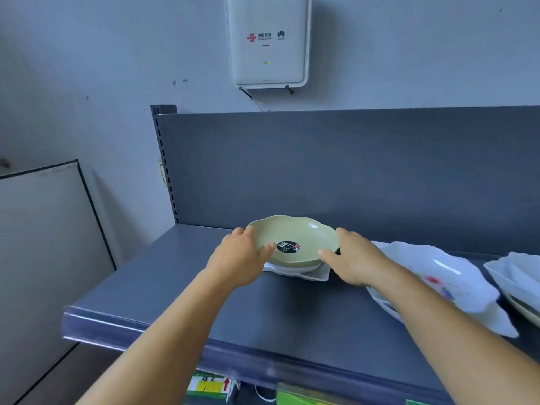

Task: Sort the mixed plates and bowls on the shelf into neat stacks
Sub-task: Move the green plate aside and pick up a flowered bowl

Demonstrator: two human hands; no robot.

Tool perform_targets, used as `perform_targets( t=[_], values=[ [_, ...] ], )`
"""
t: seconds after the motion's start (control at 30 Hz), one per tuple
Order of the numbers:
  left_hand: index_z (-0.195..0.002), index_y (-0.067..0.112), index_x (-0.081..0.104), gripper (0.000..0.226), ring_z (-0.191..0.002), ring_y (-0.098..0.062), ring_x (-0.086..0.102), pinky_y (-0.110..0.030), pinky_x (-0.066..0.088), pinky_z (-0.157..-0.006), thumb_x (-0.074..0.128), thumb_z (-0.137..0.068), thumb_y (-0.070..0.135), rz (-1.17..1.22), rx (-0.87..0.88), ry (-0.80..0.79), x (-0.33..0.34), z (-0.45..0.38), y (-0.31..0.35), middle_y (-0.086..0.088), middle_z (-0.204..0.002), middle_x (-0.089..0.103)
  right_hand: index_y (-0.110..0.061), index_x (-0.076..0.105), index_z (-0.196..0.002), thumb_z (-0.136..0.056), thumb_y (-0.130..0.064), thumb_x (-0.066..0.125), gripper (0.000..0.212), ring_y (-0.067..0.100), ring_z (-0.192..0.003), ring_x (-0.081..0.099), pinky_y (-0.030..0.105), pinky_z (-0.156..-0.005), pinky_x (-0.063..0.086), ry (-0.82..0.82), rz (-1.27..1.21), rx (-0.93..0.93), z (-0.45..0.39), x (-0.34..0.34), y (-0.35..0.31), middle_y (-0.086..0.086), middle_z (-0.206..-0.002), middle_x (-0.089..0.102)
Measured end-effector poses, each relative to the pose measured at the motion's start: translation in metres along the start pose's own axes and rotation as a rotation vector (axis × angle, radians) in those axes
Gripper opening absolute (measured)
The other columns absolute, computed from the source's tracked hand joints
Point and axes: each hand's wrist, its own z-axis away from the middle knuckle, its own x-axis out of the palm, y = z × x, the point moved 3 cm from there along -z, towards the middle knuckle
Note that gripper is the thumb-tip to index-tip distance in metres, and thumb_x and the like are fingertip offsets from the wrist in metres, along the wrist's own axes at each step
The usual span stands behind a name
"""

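A pale green scalloped bowl [295,235] with a black round sticker inside sits on top of a white dish [309,274] at the back middle of the grey shelf [181,287]. My left hand [239,258] grips the bowl's left rim, thumb over the edge. On the other side my right hand [350,258] grips the right rim, thumb on the front edge. To the right lies a white scalloped plate [444,276] with a flower print, partly under my right forearm. More white dishes [517,276] stand at the far right edge.
The shelf has a dark grey back panel [350,171] and a clear plastic price rail [175,331] along its front edge. A white router box [267,42] hangs on the wall above. A pale board [43,229] leans at the left.
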Motion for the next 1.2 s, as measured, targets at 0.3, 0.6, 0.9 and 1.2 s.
perform_targets(
  t=[0.3,0.6,0.9,1.2],
  values=[
    [-0.103,0.005,0.065,0.032,-0.07,-0.02,0.051,-0.027,0.037,-0.053,0.061,-0.086,0.031,0.467,-0.22,0.07,0.007,-0.012,-0.009,-0.009,-0.087,0.065,-0.009,0.05,-0.091,-0.092,-0.036,0.051,0.026,0.023,-0.075,0.049,0.03,-0.056,0.035,0.018,-0.171,0.107,-0.007,0.009,-0.004,0.001,-0.077,0.052],
    [-0.103,0.012,0.06,0.028,-0.053,-0.017,0.055,-0.023,0.041,-0.052,0.041,-0.082,0.007,0.699,-0.281,0.245,-0.009,-0.001,-0.014,-0.006,-0.072,0.064,-0.014,0.06,-0.093,-0.083,-0.019,0.057,0.011,0.027,-0.079,0.058,0.034,-0.065,0.045,0.051,-0.451,-0.004,-0.007,0.007,-0.009,0.005,-0.089,0.068],
    [-0.1,0.012,0.067,0.036,-0.046,-0.018,0.053,-0.019,0.041,-0.045,0.037,-0.082,0.0,0.647,-0.37,0.333,-0.026,0.03,-0.054,-0.01,-0.062,0.063,-0.018,0.028,-0.063,-0.091,-0.018,0.049,0.035,0.017,-0.052,0.03,0.027,-0.046,0.024,-0.098,-0.265,0.119,-0.022,0.023,0.005,0.001,-0.062,0.034],
    [-0.096,0.009,0.065,0.033,-0.041,-0.016,0.049,-0.018,0.034,-0.037,0.036,-0.084,0.001,0.591,-0.491,0.419,-0.027,0.062,-0.084,-0.011,-0.059,0.061,-0.015,0.071,-0.09,-0.085,-0.015,0.054,0.018,0.028,-0.093,0.061,0.028,-0.066,0.042,-0.017,-0.102,0.019,-0.023,0.035,-0.004,0.009,-0.103,0.069]
  ],
)
